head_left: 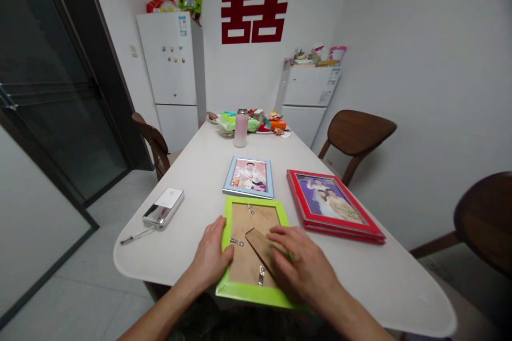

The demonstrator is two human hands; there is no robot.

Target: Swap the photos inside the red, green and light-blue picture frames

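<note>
A lime-green picture frame (252, 291) lies back side up at the near edge of the table. Its brown backing board (242, 218) carries small metal clips and a slanting brown stand leg (258, 241). My left hand (212, 253) grips the frame's left edge, thumb on top and fingers along the outer side. Over the frame's right side, my right hand (304, 264) has its fingers bent across the stand leg and backing; it covers part of the leg and the right rim. Just beyond lies a light-blue picture frame (226, 184) with a photo facing up.
Red picture frames (306, 213) lie stacked at the right. A white and silver power bank (164, 208) with a short cable (138, 235) is at the left. A pink bottle (240, 130) stands farther back before snack packets (256, 125). Wooden chairs (356, 130) flank the table.
</note>
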